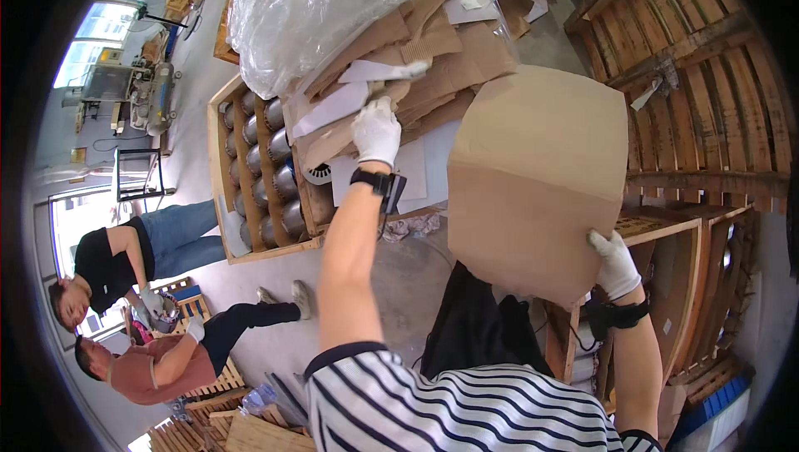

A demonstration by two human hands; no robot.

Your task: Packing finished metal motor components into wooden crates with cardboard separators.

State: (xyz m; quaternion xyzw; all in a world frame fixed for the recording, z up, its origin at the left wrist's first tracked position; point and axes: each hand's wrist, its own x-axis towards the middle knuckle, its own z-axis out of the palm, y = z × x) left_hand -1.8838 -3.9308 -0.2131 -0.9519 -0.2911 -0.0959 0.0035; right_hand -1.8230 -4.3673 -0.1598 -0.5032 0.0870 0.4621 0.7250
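Note:
My right hand [614,264], in a white glove, grips the lower right edge of a large brown cardboard sheet [537,177]. The sheet is creased across its middle and hides part of what lies behind it. Also gloved, my left hand [377,132] is closed at the near edge of a heap of torn cardboard pieces [416,61]. Its fingers curl against the brown cardboard, their tips partly hidden. White sheets [334,109] stick out of the heap near that hand. A crumpled clear plastic sheet [325,11] lies across the heap's far side.
Left of the heap, a wooden crate [218,177] holds rows of metal cylinders [285,179]. Tall wooden slatted panels [691,52] stand at right, with a wooden frame [687,285] below. Two other people [112,265] are at the left. A crumpled cloth [412,227] lies on the floor.

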